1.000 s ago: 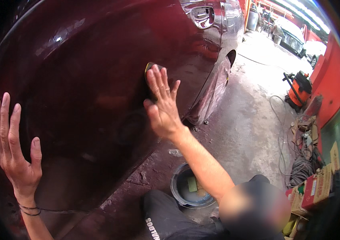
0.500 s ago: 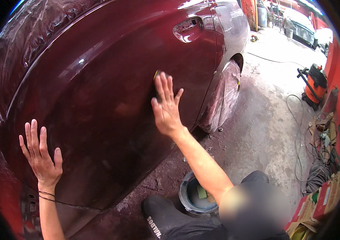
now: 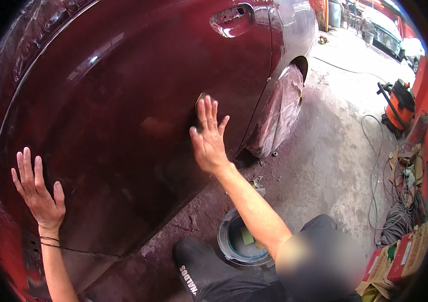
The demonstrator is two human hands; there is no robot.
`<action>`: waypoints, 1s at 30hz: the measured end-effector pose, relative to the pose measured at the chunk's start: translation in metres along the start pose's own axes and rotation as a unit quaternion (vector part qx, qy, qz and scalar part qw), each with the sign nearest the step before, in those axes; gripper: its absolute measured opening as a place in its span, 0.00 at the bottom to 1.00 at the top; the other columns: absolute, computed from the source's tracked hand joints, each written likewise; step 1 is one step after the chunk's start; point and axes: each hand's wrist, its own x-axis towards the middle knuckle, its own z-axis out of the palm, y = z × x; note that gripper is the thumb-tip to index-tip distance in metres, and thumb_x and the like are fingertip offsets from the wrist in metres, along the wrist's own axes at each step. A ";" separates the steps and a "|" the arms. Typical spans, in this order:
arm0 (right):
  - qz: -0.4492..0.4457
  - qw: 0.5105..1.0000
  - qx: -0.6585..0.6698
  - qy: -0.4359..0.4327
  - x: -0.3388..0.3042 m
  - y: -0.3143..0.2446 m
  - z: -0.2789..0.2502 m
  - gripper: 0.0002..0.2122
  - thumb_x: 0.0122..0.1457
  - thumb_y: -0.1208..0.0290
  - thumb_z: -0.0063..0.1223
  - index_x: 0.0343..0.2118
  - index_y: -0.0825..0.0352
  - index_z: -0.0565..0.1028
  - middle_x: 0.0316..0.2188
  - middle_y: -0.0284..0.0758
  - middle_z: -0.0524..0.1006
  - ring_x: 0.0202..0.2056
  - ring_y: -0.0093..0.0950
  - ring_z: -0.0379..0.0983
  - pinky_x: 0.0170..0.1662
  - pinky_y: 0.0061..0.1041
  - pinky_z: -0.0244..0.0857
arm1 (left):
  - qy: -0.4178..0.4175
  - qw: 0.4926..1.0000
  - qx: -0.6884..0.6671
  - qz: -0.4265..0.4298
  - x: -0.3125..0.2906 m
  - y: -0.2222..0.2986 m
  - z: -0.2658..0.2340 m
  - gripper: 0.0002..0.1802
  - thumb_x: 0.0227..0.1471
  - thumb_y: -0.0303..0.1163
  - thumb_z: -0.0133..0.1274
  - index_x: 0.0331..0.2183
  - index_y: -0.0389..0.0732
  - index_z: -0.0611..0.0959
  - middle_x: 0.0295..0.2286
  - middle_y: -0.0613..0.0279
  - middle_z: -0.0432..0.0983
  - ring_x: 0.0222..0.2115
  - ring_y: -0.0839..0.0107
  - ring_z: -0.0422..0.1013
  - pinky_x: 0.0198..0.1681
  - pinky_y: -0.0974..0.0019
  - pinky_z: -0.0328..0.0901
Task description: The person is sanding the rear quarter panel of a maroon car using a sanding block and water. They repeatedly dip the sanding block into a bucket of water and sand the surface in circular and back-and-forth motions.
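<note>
At the dark red car side (image 3: 123, 105) in our head view, our left hand (image 3: 42, 201) is splayed; our right hand (image 3: 210, 146) mostly covers a yellow-edged pad (image 3: 199, 102) against the panel, clasped or not we cannot tell.

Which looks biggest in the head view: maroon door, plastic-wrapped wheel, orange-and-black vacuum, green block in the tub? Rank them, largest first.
1. Maroon door
2. Plastic-wrapped wheel
3. Orange-and-black vacuum
4. Green block

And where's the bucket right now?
In the head view, the bucket sits at lower centre, just right of the person's left knee and partly hidden by the right forearm, with the car door up and to its left.
</note>
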 end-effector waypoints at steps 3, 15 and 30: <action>0.003 0.999 -0.014 0.051 0.026 0.052 -0.013 0.32 0.75 0.67 0.36 0.79 0.66 0.47 0.81 0.41 0.41 0.81 0.42 0.27 0.72 0.64 0.06 | 0.005 1.000 -0.003 0.002 0.001 0.001 0.003 0.34 0.68 0.40 0.44 0.71 0.45 0.62 0.73 0.50 0.56 0.75 0.50 0.50 0.78 0.39 0.40; 0.124 0.989 0.079 -0.019 -0.037 0.035 0.013 0.31 0.78 0.64 0.32 0.80 0.59 0.41 0.82 0.35 0.37 0.81 0.44 0.27 0.69 0.75 0.12 | 0.007 1.000 -0.009 0.015 -0.008 -0.008 0.009 0.34 0.69 0.38 0.47 0.72 0.50 0.61 0.74 0.58 0.54 0.75 0.58 0.49 0.79 0.43 0.41; 0.199 0.971 0.131 -0.026 -0.019 0.051 0.004 0.36 0.77 0.61 0.38 0.79 0.66 0.35 0.82 0.37 0.35 0.81 0.34 0.25 0.77 0.51 0.15 | 0.000 1.000 -0.017 0.010 -0.013 -0.017 0.003 0.34 0.66 0.36 0.50 0.71 0.49 0.64 0.73 0.59 0.58 0.75 0.58 0.50 0.78 0.44 0.42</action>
